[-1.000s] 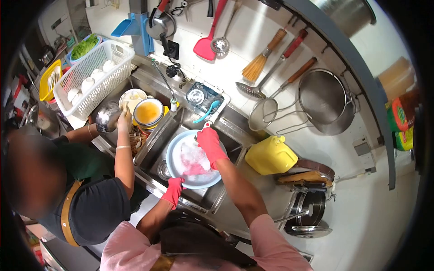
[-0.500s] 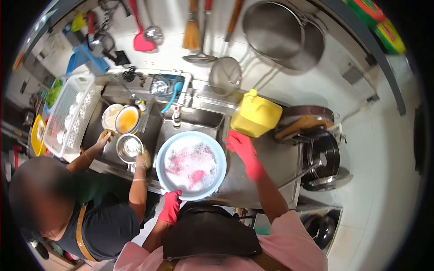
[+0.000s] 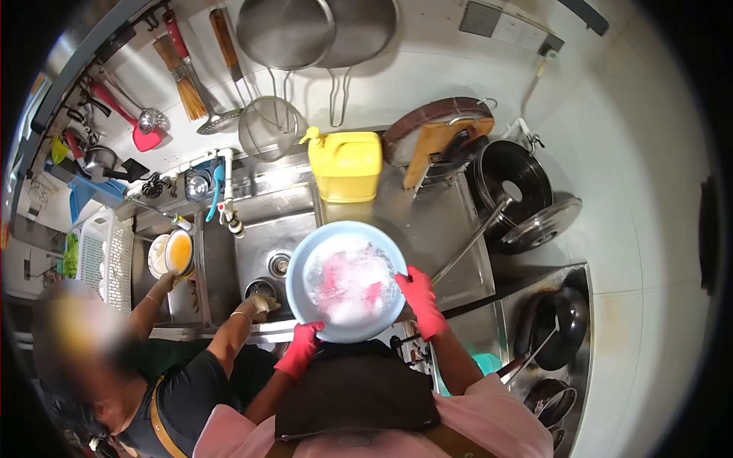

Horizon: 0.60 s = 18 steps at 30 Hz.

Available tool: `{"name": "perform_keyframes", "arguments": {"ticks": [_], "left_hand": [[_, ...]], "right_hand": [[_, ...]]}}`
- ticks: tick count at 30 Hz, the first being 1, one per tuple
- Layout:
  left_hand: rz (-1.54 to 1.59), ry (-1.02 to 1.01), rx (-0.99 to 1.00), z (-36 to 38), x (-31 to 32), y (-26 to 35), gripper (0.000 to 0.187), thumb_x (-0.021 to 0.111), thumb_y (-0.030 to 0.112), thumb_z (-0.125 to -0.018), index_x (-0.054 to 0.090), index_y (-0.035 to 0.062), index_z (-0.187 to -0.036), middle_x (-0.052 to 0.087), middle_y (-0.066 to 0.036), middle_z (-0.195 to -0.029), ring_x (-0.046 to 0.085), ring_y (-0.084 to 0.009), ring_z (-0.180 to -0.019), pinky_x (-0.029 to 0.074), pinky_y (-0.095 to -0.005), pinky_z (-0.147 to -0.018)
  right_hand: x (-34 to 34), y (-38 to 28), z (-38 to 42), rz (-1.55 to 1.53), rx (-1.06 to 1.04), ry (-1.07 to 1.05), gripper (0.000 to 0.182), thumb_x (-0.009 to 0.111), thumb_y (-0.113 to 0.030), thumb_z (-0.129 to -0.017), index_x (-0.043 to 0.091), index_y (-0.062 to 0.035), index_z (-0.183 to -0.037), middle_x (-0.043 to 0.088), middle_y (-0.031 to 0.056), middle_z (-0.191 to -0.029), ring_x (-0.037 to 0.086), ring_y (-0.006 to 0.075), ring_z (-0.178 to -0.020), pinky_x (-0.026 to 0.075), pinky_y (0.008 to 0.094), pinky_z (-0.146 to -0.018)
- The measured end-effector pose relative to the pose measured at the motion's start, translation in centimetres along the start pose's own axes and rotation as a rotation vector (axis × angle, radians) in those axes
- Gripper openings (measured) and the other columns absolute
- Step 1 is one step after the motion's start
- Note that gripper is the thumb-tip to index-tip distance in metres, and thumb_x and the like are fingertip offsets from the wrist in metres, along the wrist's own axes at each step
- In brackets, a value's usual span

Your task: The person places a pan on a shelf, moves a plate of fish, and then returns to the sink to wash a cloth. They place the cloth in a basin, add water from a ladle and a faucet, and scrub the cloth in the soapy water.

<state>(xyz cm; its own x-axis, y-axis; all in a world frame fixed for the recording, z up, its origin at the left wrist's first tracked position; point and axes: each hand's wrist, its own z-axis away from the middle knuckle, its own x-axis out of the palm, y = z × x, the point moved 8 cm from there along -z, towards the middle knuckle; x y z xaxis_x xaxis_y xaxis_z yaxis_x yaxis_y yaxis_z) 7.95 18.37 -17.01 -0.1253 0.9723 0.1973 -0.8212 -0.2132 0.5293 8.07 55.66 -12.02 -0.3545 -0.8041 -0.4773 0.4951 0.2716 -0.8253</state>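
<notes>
Since half a second back: right hand has come off the counter and now grips the right rim of the blue basin; before, only the left hand held it. Left hand, in a red glove, is clamped on the near rim. Basin holds soapy water with pink patches; it sits over the front right edge of the sink, overlapping the steel counter. Yellow jug stands at the counter's back edge, well apart from the basin. Black pan near the counter's right end. To the left, a co-worker's hand rests at the sink's front edge; orange-filled bowl beyond it
</notes>
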Motion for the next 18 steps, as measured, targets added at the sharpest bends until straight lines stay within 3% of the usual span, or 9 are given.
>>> {"name": "perform_keyframes", "arguments": {"ticks": [2,6,7,10,11,13,15,17,18], "left_hand": [[-0.154,-0.038,0.003,-1.3,2.0,-0.3,0.033,0.067,0.003,-0.071,0.062,-0.0092,-0.101,0.065,-0.016,-0.085,0.065,-0.0307,-0.065,0.055,-0.0416,-0.055],[-0.224,-0.076,0.02,-5.7,5.2,-2.0,0.036,0.07,0.006,-0.073,0.063,-0.0058,-0.106,0.067,-0.015,-0.087,0.065,-0.0267,-0.063,0.055,-0.0396,-0.052],[-0.269,-0.089,0.004,-6.4,5.8,-2.1,0.037,0.072,0.008,-0.074,0.062,-0.0049,-0.108,0.067,-0.015,-0.088,0.066,-0.0262,-0.064,0.055,-0.0395,-0.052],[-0.159,-0.142,-0.047,-3.2,9.5,0.1,0.04,0.075,0.013,-0.078,0.062,-0.0018,-0.113,0.069,-0.014,-0.091,0.068,-0.0256,-0.069,0.057,-0.0391,-0.055],[-0.28,-0.181,-0.043,-3.5,9.4,0.6,0.054,0.075,0.015,-0.081,0.055,-0.0008,-0.128,0.066,-0.017,-0.11,0.069,-0.0273,-0.086,0.059,-0.0359,-0.067],[-0.431,-0.018,0.564,-1.1,10.4,5.1,0.063,0.074,0.012,-0.081,0.047,-0.0008,-0.136,0.058,-0.02,-0.125,0.064,-0.0289,-0.104,0.055,-0.0365,-0.083],[-0.745,0.227,1.264,6.5,12.8,10.4,0.081,0.071,0.007,-0.078,0.031,0.0016,-0.149,0.041,-0.024,-0.146,0.045,-0.033,-0.133,0.036,-0.0398,-0.11],[-0.989,0.031,1.32,7.9,17.1,11.1,0.085,0.071,0.007,-0.076,0.03,0.0016,-0.149,0.038,-0.024,-0.148,0.039,-0.0344,-0.137,0.03,-0.0392,-0.114],[-1.105,-0.066,1.343,8.2,18.8,10.8,0.086,0.072,0.007,-0.075,0.029,0.0017,-0.149,0.037,-0.024,-0.149,0.036,-0.0352,-0.139,0.026,-0.039,-0.116]], "right_hand": [[-2.3,1.1,0.0,0.013,-0.02,0.07,0.024,0.069,-0.019,-0.085,0.066,-0.0022,-0.102,0.064,0.0051,-0.073,0.057,0.0112,-0.06,0.048,0.0292,-0.058],[-5.7,3.9,0.4,-0.186,0.114,0.085,0.022,0.07,-0.016,-0.083,0.067,-0.0006,-0.098,0.064,0.0013,-0.07,0.055,0.0088,-0.057,0.046,0.0268,-0.056],[-6.2,4.4,0.4,-0.152,0.178,0.042,0.029,0.071,-0.015,-0.081,0.066,-0.0012,-0.106,0.068,0.0079,-0.083,0.063,0.0163,-0.069,0.051,0.0307,-0.063],[-8.5,-0.1,1.9,0.431,-0.24,0.435,0.047,0.071,-0.011,-0.078,0.058,-0.0021,-0.123,0.066,0.0175,-0.11,0.065,0.0262,-0.095,0.052,0.0367,-0.08],[-7.6,-0.8,1.9,0.454,-0.29,0.396,0.054,0.07,-0.015,-0.078,0.053,-0.0022,-0.128,0.059,0.0191,-0.12,0.06,0.0311,-0.105,0.049,0.0396,-0.088],[-5.9,-2.5,1.5,0.501,-0.388,0.327,0.069,0.069,-0.023,-0.078,0.043,-0.0023,-0.138,0.046,0.0222,-0.141,0.048,0.041,-0.124,0.041,0.0455,-0.102],[-3.6,-4.7,1.9,0.76,-0.36,0.257,0.076,0.073,-0.028,-0.075,0.043,-0.0024,-0.14,0.044,0.0219,-0.144,0.041,0.0468,-0.128,0.033,0.0517,-0.108],[-1.3,-5.6,1.8,0.931,-0.368,0.216,0.092,0.076,-0.042,-0.07,0.037,-0.0068,-0.146,0.029,0.0206,-0.154,0.027,0.0563,-0.134,0.02,0.0622,-0.112],[-0.1,-5.2,1.7,0.921,-0.373,0.131,0.095,0.077,-0.042,-0.07,0.034,-0.0092,-0.148,0.026,0.0203,-0.155,0.026,0.0556,-0.135,0.021,0.0625,-0.112]]}}
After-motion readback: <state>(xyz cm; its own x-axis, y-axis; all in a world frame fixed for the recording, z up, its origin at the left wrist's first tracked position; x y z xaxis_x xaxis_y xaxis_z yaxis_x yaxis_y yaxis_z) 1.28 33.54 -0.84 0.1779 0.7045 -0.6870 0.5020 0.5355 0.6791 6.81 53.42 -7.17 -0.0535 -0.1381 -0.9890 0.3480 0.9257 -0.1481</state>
